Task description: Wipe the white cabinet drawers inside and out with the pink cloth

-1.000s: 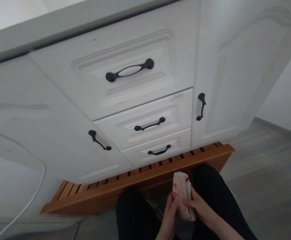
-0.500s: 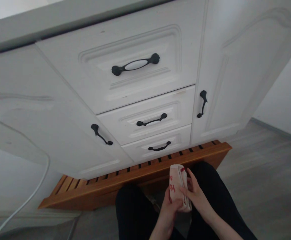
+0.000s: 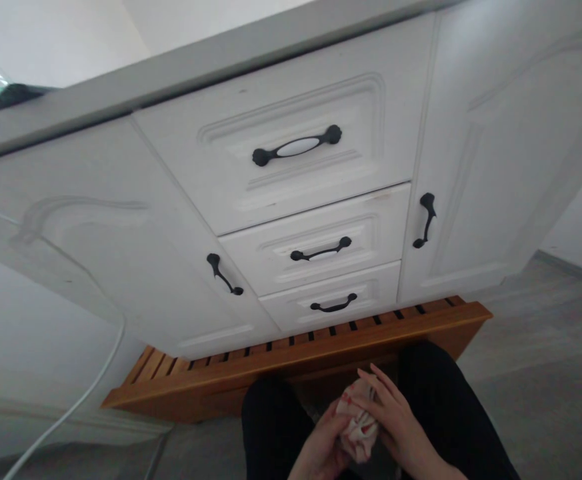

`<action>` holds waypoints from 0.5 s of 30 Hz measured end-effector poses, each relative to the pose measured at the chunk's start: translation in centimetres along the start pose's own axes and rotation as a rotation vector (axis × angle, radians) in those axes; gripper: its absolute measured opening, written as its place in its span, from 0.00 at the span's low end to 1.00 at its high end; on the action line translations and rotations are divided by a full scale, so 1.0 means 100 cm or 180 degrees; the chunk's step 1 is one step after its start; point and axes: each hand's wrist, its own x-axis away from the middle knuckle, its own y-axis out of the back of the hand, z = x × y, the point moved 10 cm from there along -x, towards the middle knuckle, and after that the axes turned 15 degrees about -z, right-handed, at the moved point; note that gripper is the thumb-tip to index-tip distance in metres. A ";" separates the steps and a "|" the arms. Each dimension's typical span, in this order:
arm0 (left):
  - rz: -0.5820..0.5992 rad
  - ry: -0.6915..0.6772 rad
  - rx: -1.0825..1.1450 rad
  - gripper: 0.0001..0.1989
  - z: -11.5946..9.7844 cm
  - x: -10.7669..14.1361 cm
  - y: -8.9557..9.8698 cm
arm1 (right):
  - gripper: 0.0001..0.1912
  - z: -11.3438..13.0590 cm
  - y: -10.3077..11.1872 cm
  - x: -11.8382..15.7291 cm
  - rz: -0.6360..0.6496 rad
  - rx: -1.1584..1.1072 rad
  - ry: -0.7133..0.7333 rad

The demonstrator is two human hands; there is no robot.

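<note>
A folded pale cloth bundle with red marks (image 3: 359, 437) is between my two hands, low in the view and over my knees. My left hand (image 3: 325, 443) wraps its left side, the thumb lying across it. From the right, my right hand (image 3: 389, 410) holds the upper right side, with fingers laid over the top. The bundle's underside is hidden by my hands.
A white cabinet with drawers (image 3: 301, 193) and black handles stands in front. Beneath it is a slatted wooden bench (image 3: 291, 363). A white cable (image 3: 88, 393) hangs at left. A dark object (image 3: 18, 95) lies on the grey countertop (image 3: 211, 57).
The cloth bundle has turned and looks more crumpled, its folded end now showing. My right hand has moved over its top. The camera view has shifted, showing more countertop.
</note>
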 end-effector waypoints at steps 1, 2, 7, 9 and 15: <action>-0.0074 0.0006 -0.0063 0.22 0.001 -0.004 0.006 | 0.31 -0.009 -0.008 0.002 0.0055 -0.0261 -0.0162; -0.0242 0.0025 -0.0250 0.22 0.002 -0.010 0.016 | 0.26 -0.022 -0.015 0.004 0.0043 -0.0571 -0.0450; -0.1792 -0.1326 -0.2538 0.28 -0.067 -0.015 0.059 | 0.26 -0.116 -0.059 0.047 -0.0707 -0.2595 -0.3427; -0.1767 -0.2757 -0.3128 0.22 -0.123 0.011 0.014 | 0.26 -0.123 -0.079 0.063 -0.0669 -0.3342 -0.4200; -0.1850 -0.5993 -0.4176 0.27 -0.244 0.114 -0.167 | 0.19 -0.117 -0.079 0.070 -0.0219 -0.3905 -0.4596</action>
